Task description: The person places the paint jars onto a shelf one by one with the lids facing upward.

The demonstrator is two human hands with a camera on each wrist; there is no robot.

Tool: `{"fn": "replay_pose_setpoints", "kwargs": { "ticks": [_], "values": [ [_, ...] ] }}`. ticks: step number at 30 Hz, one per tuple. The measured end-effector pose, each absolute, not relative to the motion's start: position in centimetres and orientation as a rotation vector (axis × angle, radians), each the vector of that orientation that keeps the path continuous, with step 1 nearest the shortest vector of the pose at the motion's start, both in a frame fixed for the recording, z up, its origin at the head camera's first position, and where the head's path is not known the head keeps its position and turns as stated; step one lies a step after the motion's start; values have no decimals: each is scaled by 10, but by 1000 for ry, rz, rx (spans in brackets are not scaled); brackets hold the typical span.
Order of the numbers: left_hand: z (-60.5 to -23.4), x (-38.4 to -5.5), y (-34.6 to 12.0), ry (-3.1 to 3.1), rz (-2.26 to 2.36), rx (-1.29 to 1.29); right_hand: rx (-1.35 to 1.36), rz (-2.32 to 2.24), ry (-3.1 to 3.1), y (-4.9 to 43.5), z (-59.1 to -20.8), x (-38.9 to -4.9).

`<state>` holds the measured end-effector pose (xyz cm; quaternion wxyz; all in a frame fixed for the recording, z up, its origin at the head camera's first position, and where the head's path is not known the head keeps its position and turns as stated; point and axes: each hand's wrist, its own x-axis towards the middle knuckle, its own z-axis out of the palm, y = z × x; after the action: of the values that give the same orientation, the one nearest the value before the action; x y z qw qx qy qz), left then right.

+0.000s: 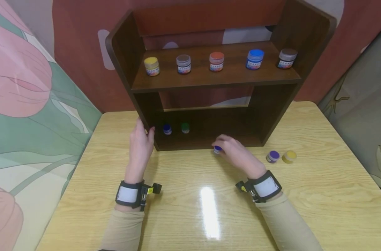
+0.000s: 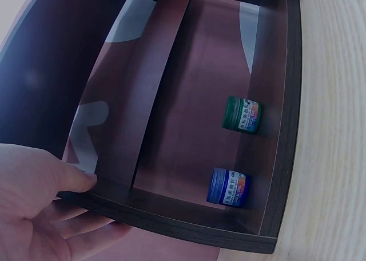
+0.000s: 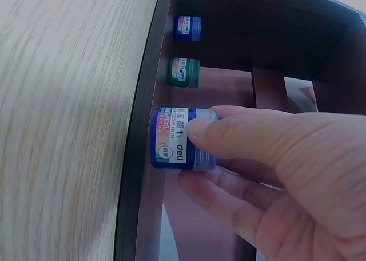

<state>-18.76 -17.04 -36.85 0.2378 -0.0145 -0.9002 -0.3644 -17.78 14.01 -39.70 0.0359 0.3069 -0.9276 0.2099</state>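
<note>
My right hand (image 1: 238,155) pinches a blue paint jar (image 3: 171,139) by its lid at the front edge of the lower shelf. In the right wrist view the thumb lies across the lid and label, with other fingers behind. My left hand (image 1: 138,143) holds the left side panel of the dark wooden shelf unit (image 1: 216,83); the left wrist view shows the thumb on one face and fingers on the other. On the lower shelf, toward the left, stand a dark blue jar (image 1: 167,129) and a green jar (image 1: 185,128).
A purple jar (image 1: 273,157) and a yellow jar (image 1: 289,157) stand on the wood-grain table (image 1: 178,195), right of my right hand. Along the upper shelf are several jars, among them a yellow one (image 1: 151,66), a red one (image 1: 216,62) and a bright blue one (image 1: 254,59).
</note>
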Motion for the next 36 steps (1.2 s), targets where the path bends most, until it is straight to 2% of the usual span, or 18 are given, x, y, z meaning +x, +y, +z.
{"fn": "replay_pose_setpoints", "kwargs": {
  "ticks": [23, 36],
  "values": [
    [-372, -188, -173, -2475, -1009, -28, 924, 643, -2720, 150, -412, -195],
    [-368, -187, -171, -2476, -1006, -32, 899, 689, -2703, 142, -405, -203]
  ]
}}
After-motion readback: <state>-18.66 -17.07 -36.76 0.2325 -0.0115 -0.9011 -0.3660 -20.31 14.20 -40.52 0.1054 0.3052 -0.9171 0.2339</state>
